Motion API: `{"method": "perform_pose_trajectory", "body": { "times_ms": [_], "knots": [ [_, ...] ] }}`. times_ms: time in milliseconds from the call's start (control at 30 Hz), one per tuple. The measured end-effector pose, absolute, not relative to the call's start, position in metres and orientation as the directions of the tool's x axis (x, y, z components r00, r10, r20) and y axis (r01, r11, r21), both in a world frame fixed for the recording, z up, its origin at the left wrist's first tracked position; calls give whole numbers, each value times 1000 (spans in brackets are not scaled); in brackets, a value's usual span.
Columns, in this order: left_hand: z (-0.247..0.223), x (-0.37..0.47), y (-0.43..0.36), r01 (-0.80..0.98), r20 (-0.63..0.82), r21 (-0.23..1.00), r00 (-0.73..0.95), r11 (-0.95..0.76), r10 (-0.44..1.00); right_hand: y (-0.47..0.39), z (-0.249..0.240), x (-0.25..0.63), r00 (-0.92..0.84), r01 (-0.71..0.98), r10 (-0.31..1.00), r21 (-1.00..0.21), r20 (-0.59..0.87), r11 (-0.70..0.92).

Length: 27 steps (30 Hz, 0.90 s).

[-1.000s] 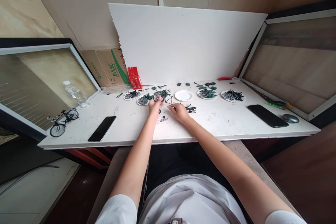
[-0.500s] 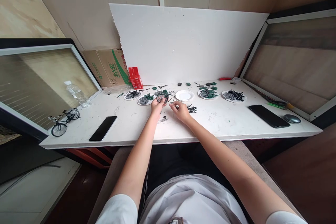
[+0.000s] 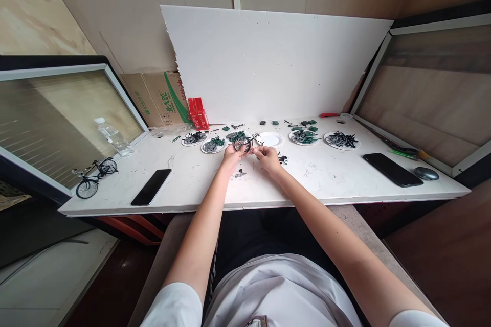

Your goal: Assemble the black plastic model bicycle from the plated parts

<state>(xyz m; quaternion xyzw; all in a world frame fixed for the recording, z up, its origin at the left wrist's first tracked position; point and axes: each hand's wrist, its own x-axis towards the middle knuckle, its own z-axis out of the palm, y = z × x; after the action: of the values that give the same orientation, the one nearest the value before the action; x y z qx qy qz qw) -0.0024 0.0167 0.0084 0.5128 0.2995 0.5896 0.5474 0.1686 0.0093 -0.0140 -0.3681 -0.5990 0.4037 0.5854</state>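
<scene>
A partly built miniature bicycle (image 3: 243, 143), black with one spoked wheel showing, is held above the table in front of me. My left hand (image 3: 233, 155) is closed on it at the wheel end, fingers under the wheel. My right hand (image 3: 267, 157) pinches at the frame's other end; whether a small part is between those fingertips I cannot make out. Below the hands a few small dark parts (image 3: 240, 173) lie on the table. More black pieces (image 3: 283, 159) lie just beyond my right hand, partly hidden by it.
Paper plates with wheels and green or black parts stand along the back, like the right plate (image 3: 341, 140); a bare white plate (image 3: 271, 138) is behind my hands. A finished miniature bicycle (image 3: 95, 176), a phone (image 3: 151, 187) and a bottle (image 3: 113, 136) are left; another phone (image 3: 393, 169) is right.
My left hand has shifted the bicycle slightly right. My right hand has come up to the frame, so both hands now meet at the bicycle.
</scene>
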Motion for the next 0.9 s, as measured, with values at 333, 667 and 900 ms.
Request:
{"method": "perform_pose_trajectory", "body": {
  "times_ms": [333, 667, 900],
  "knots": [
    [9, -2, 16, -328, 243, 926, 132, -189, 961, 9, -16, 171, -57, 43, 938, -938, 343, 345],
    [12, -1, 12, -305, 242, 934, 150, -188, 959, 11, -17, 170, 0, 28, 929, -929, 370, 370],
    [12, -1, 13, -308, 232, 934, 140, -180, 963, 10, -16, 168, -9, 52, 910, -909, 415, 415]
  ]
}}
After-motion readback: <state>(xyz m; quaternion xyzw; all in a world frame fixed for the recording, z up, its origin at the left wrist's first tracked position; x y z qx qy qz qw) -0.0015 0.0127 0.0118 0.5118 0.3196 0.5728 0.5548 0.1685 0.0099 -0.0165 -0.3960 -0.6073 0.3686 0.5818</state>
